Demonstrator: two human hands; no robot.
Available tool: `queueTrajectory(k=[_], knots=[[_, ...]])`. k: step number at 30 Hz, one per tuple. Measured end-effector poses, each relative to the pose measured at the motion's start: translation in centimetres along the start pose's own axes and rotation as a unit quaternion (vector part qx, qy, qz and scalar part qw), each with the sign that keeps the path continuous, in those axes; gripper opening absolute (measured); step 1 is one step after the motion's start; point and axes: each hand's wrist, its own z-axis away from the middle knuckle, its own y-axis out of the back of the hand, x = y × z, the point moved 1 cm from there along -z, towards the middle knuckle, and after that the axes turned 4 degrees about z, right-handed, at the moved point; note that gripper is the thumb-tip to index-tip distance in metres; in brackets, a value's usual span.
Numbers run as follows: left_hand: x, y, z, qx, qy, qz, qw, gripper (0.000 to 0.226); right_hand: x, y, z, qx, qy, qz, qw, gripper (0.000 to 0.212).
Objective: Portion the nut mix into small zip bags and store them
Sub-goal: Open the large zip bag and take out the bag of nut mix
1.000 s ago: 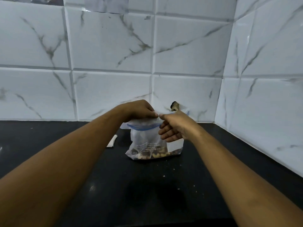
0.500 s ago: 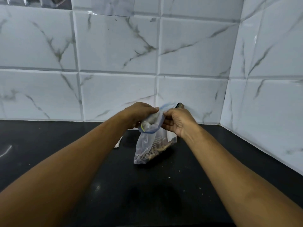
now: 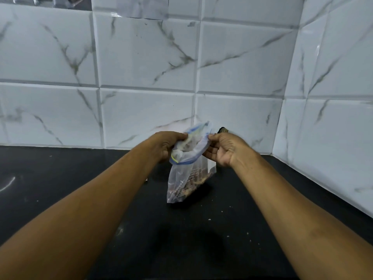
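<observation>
A small clear zip bag with a blue zip strip stands on the black counter, its bottom filled with brown nut mix. My left hand pinches the left side of the bag's mouth. My right hand pinches the right side. The mouth gapes between the two hands, turned toward me. The bag leans, its lower corner resting on the counter.
White marble-look tiles form the back wall and the right wall, meeting in a corner. A small dark object shows behind my right hand at the wall's foot. Pale crumbs dot the counter.
The bag hung flat with its zip edge straight between my hands; now its mouth is pulled open and turned toward me. Both hands have stayed at the top edge.
</observation>
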Motion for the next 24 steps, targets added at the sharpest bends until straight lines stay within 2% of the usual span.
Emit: queueTrajectory(k=[6,11,14,16,18,20,22,24], knots=[[0.3,2.5,0.4,0.037,-0.021,0.148,0.988,0.008,-0.8,1.8,0.2,0.038,-0.011,-0.103,0.994,0.022],[0.5,5.2,0.8,0.052,-0.010,0.355,0.933,0.013,-1.3,4.1,-0.4,0.085,-0.054,-0.223,0.970,0.026],[0.4,5.2,0.8,0.039,-0.003,0.423,0.905,0.012,-1.2,4.7,-0.6,0.109,-0.066,-0.264,0.956,0.034],[0.1,4.9,0.9,0.038,0.000,0.419,0.907,0.011,-1.5,4.7,-0.5,0.121,-0.067,-0.275,0.951,0.035],[-0.4,4.8,1.4,0.039,0.007,0.371,0.928,0.012,-1.8,4.2,0.0,0.133,-0.059,-0.258,0.955,0.030],[-1.0,4.7,2.1,0.042,0.009,0.291,0.956,0.009,-2.0,3.6,0.7,0.110,-0.042,-0.236,0.965,0.031],[-1.8,4.6,2.6,0.047,0.007,0.208,0.977,0.009,-1.7,3.4,0.9,0.086,-0.029,-0.187,0.978,0.030],[-2.5,5.1,2.6,0.044,0.012,0.129,0.991,0.012,-1.0,4.0,0.2,0.068,-0.028,-0.088,0.993,0.018]])
